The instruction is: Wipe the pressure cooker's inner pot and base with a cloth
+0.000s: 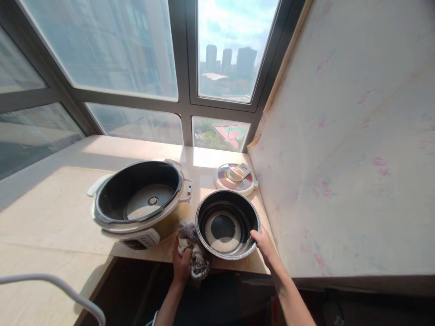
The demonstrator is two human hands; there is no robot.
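A dark inner pot (227, 224) with a worn pale bottom stands near the counter's front edge. My right hand (263, 244) grips its rim on the right side, thumb over the edge. At the pot's left, my left hand (181, 262) is closed around a crumpled grey and white cloth (195, 253), which touches the pot's outer wall. To the left sits the open rice cooker body (137, 201), empty inside with its heating plate showing.
The cooker's round lid (236, 178) lies behind the pot by the wall. The wooden counter (50, 208) stretches left under large windows. A papered wall (340, 158) closes off the right. A white tube (68, 292) crosses the lower left.
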